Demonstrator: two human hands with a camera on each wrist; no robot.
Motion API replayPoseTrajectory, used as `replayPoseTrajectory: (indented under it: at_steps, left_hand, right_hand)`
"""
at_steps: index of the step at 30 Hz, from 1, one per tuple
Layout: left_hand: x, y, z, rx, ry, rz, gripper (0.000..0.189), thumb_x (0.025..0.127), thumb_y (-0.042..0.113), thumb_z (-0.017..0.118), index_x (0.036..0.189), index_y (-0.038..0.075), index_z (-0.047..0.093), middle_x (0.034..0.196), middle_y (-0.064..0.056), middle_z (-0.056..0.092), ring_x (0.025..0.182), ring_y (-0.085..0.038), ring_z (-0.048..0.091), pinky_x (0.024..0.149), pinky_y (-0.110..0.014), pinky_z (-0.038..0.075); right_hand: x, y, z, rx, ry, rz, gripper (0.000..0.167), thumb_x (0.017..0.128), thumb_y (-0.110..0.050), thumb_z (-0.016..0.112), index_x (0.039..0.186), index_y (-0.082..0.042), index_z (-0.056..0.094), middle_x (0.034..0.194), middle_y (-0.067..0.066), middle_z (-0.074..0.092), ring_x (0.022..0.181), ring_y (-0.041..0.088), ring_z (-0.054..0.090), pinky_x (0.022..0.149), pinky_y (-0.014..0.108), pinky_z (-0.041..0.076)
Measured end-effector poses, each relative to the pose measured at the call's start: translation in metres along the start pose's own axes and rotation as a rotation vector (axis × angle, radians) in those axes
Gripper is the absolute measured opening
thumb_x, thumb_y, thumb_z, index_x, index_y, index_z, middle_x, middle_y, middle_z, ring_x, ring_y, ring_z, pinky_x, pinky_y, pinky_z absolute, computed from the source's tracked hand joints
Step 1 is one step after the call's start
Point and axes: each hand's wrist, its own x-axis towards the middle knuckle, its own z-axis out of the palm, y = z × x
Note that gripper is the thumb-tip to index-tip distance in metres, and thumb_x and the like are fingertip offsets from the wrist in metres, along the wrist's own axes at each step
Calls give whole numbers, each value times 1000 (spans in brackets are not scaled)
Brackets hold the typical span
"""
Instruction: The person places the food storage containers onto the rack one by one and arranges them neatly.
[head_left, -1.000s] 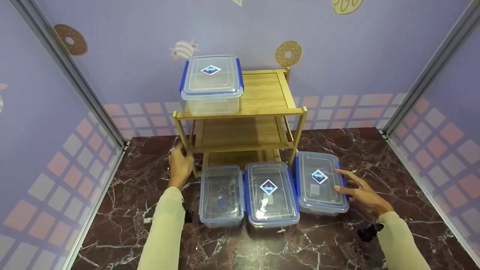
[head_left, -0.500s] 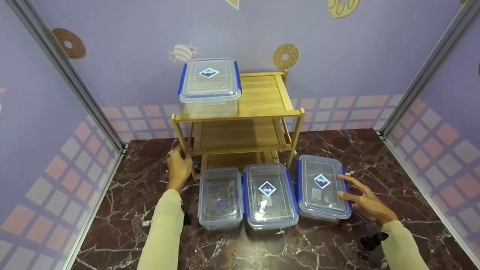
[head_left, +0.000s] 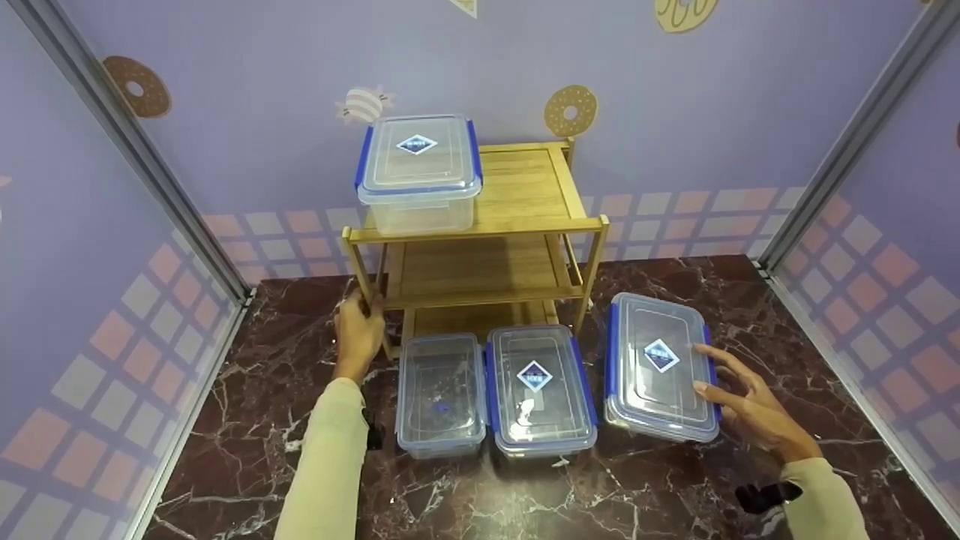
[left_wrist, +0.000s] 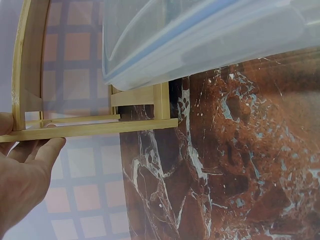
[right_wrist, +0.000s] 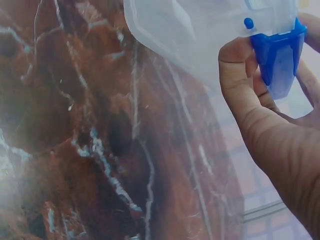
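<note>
Right hand point(head_left: 754, 409) pinches this box point(head_left: 654, 375), long axis pointing away, slightly left. It's shifted right since earlier; left hand point(head_left: 360, 334) grips the shelf leg point(head_left: 359, 262).

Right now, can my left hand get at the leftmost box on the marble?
Probably yes: the leftmost box sits close to your left hand, and nothing visible covers it or blocks its front. The hand grips the rack leg, though, so would likely need to let go first.
</note>
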Motion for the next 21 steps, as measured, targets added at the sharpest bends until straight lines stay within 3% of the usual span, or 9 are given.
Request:
replayPoseTrajectory:
  at_steps: [5, 11, 16, 21]
  left_hand:
    - [0, 0, -1, 0, -12, -6, 32, 103, 16, 58, 131, 2, 65, 114, -21, 72, 95, -34, 66, 87, -48, 51]
    - [0, 2, -2, 0, -13, -12, 32, 103, 16, 58, 130, 1, 65, 111, -22, 71, 93, -34, 65, 86, -49, 51]
    - [-1, 2, -2, -7, -16, -21, 32, 103, 17, 58, 131, 3, 65, 111, -22, 71, 92, -34, 64, 87, -49, 50]
    - [-1, 1, -2, 6, -17, -20, 32, 103, 17, 57, 131, 3, 65, 109, -21, 71, 91, -34, 64, 85, -49, 50]
  right_hand:
    - [-9, -8, 8, 19, 1, -44, 65, 99, 4, 55, 157, -12, 30, 138, 22, 34, 109, 33, 62, 85, 56, 55]
    - [-21, -19, 16, 22, -56, -138, 65, 101, 6, 50, 159, -12, 27, 137, 23, 36, 111, 28, 62, 86, 52, 55]
    - [-29, -33, 29, 8, 5, -137, 66, 100, 7, 51, 159, -12, 28, 139, 22, 35, 111, 29, 62, 83, 54, 56]
    - [-31, -49, 38, 21, -70, -247, 68, 99, 12, 47, 159, -9, 25, 139, 20, 39, 113, 31, 63, 82, 55, 56]
